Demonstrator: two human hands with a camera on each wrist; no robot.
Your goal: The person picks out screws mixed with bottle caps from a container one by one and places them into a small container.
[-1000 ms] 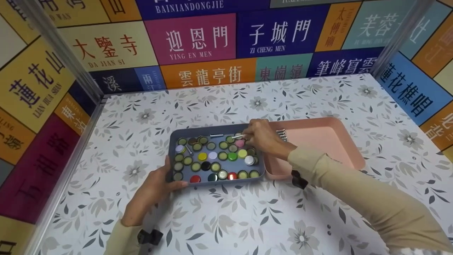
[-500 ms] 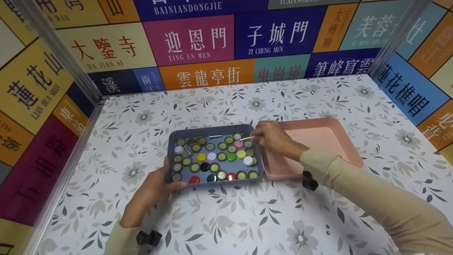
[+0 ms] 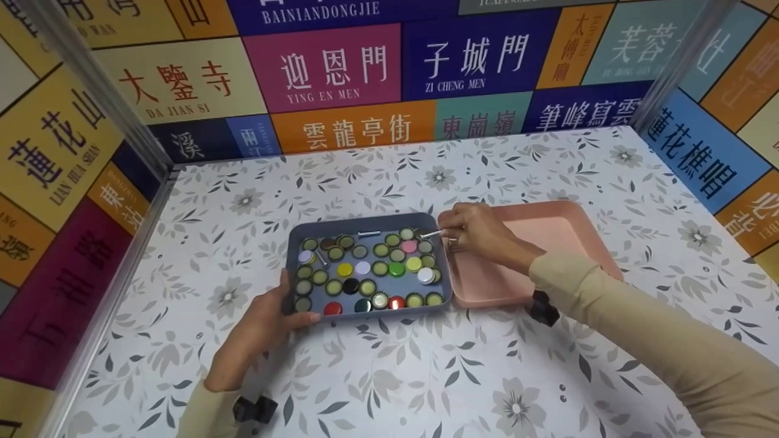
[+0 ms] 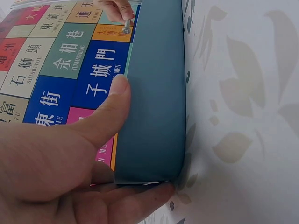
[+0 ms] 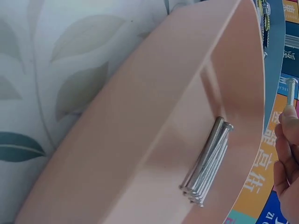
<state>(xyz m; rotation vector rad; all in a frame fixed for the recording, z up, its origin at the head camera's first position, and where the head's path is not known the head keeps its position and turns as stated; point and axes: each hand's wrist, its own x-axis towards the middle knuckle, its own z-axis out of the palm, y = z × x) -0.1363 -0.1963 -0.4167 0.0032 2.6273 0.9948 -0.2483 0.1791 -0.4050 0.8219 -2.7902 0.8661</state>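
Note:
My left hand (image 3: 265, 316) grips the near left corner of a blue-grey tray (image 3: 405, 312), the thumb along its front wall and the fingers at the end. Several bottle caps lie in this tray, most of them hollow side up, and a green cap (image 3: 396, 269) is among them. One bolt (image 3: 369, 233) rests at its back wall, another (image 3: 321, 260) at the left. Over the seam between the two trays, my right hand (image 3: 481, 234) pinches a silver bolt (image 5: 291, 93) with its head pointing away from the fingers.
A pink tray (image 3: 557, 228) stands against the blue-grey tray's right side. Several bolts (image 5: 208, 161) lie bundled side by side in it along one wall. The flower-patterned tabletop (image 3: 389, 377) is bordered by panels (image 3: 341, 67) with printed characters.
My right hand has lifted a bolt from among the caps and drawn it to the right toward the pink tray. My left hand stays at the corner.

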